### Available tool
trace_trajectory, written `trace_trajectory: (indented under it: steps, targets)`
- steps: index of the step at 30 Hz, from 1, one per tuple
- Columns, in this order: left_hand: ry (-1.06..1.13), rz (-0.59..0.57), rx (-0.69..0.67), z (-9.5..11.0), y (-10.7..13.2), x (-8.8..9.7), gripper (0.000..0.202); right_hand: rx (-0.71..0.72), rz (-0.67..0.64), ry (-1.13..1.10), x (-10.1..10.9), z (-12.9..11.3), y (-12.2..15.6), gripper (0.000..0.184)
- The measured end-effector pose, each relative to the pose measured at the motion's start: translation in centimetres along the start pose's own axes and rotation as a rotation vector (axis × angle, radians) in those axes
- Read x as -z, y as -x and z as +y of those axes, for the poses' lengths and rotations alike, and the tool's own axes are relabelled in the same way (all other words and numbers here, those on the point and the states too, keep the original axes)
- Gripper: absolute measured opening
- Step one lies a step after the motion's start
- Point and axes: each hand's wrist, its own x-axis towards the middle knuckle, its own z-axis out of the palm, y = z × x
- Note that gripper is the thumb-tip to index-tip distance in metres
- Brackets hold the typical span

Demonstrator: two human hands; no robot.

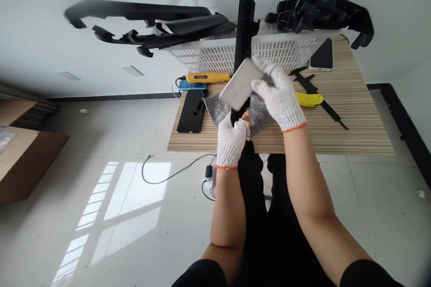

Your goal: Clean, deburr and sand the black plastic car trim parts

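Both my hands wear white knit gloves with orange cuffs. My left hand (232,140) is closed round the near end of a long black plastic strip (245,22) that stands up from the table and leans against the basket. My right hand (278,94) is closed on a flat grey block (239,84) and presses it against the strip just above my left hand. Under both hands lies a grey cloth pad (215,110).
On the wooden table (353,116) lie a black phone (191,111), a yellow tool (208,77), a yellow utility knife (309,99), thin black strips (325,106) and another phone (322,55). A white basket (215,54) holds several black plastic parts (141,20). Cardboard boxes (23,157) stand left.
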Motion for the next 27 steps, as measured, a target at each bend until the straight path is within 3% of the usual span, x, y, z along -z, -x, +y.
trace_trajectory:
  steps: [2, 6, 7, 10, 12, 16, 23, 25, 27]
  targets:
    - [0.002, -0.01, -0.005, 0.0, 0.0, 0.0, 0.027, 0.024, 0.072, 0.016, 0.2, -0.1, 0.1, 0.04]
    - [-0.031, -0.013, 0.005, 0.2, 0.1, 0.0, 0.032, 0.048, -0.135, 0.019, 0.4, -0.2, 0.4, 0.04]
    - [-0.033, -0.011, 0.002, 0.2, 0.1, 0.0, 0.032, 0.062, -0.126, 0.007, 0.3, -0.1, 0.3, 0.039]
    - [-0.014, -0.008, 0.0, 0.1, 0.1, 0.0, 0.028, 0.104, 0.112, -0.023, 0.0, 0.3, -0.1, 0.036]
    - [-0.003, -0.015, 0.004, 0.0, 0.1, 0.0, 0.025, 0.08, 0.173, -0.014, -0.1, 0.4, -0.3, 0.037]
    - [-0.038, -0.026, -0.016, 0.0, 0.2, 0.0, 0.028, -0.008, -0.005, 0.04, -0.2, -0.1, 0.1, 0.039]
    - [-0.062, -0.078, -0.031, 0.1, 0.4, 0.1, 0.028, 0.098, -0.012, 0.019, -0.6, -0.6, 0.3, 0.036]
    - [-0.048, -0.083, -0.03, 0.1, 0.4, 0.2, 0.024, 0.168, 0.058, -0.03, -0.4, -0.8, 0.2, 0.028]
    - [-0.046, -0.097, -0.024, 0.1, 0.4, 0.2, 0.026, 0.246, 0.217, -0.016, 0.1, -1.3, 0.5, 0.02]
